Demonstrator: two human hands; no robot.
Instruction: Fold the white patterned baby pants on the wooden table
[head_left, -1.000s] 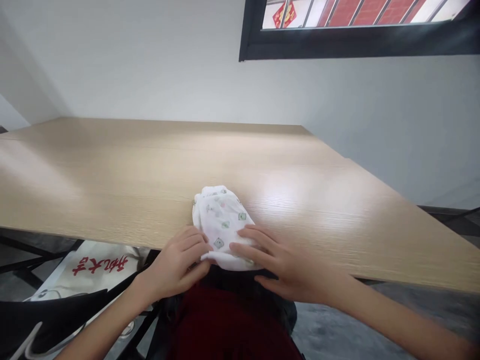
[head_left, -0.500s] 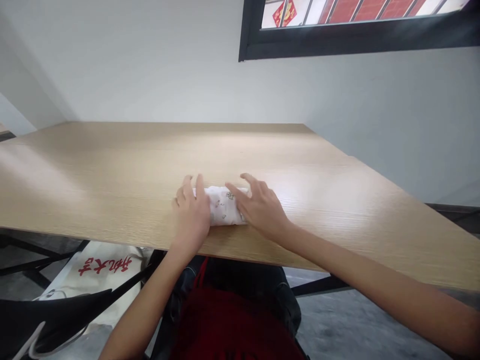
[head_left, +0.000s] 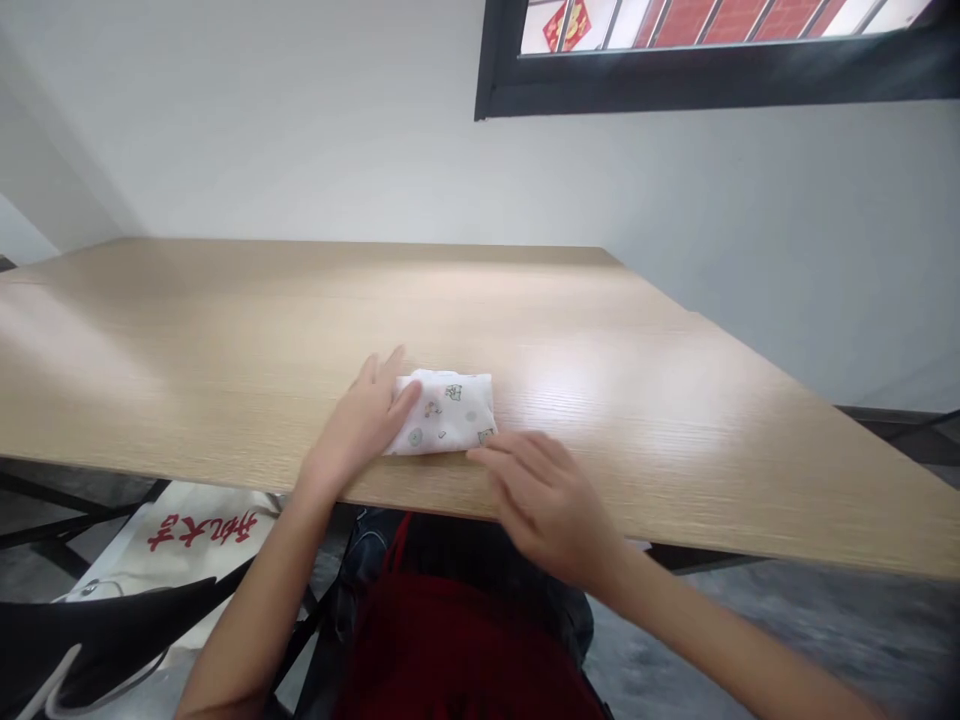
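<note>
A folded white cloth (head_left: 442, 412) with small printed figures lies flat near the front edge of the wooden table (head_left: 315, 300). Against its left end rests my left hand (head_left: 364, 415), open, with the thumb lying on the cloth and the fingers spread beyond the left side. My right hand (head_left: 551, 500) is at the cloth's lower right corner. Its fingers are slightly bent, a little blurred, and point left; I see nothing held in them. Whether its fingertips touch the corner is hard to make out.
Behind the table stands a pale wall (head_left: 315, 120) with a dark-framed window (head_left: 622, 80). Below the front edge at left hang a cream bag (head_left: 202, 550) with red characters and a black strap-like shape (head_left: 112, 630). The table's right edge slants away.
My right hand has come off the top of the cloth and moved down toward its lower right corner. My left hand has shifted slightly left, uncovering more cloth, which now looks flatter.
</note>
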